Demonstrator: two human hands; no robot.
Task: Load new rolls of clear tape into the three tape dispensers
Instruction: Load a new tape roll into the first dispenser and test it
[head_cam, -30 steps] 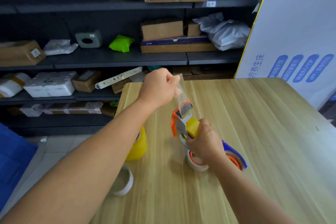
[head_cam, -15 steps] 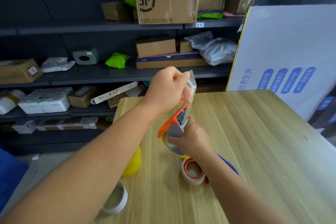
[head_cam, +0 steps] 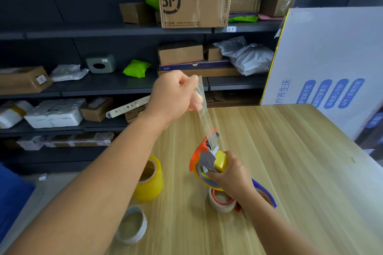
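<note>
One strip of clear tape now runs taut from the orange tape dispenser up to my left hand; compared with the frame a second ago, the strip is noticeably longer and the left hand sits higher above the dispenser. I judge that the tape feeds freely past the dispenser's front edge, so this unit's roll is seated and threaded, and a cut against the blade would finish it.

Left hand: fingers curled, pinching the free end of the strip between thumb and fingertips, forearm reaching forward and up from the dispenser.

Right hand: fingers wrapped around the dispenser's loaded roll and frame, holding it just above the wooden table, nose tilted up toward the left hand.

Left of the dispenser stands a yellow tape roll; nearer me than that lies a white tape roll. Directly below the dispenser rests a roll with a red core, and a blue dispenser lies partly hidden behind my right wrist.
</note>
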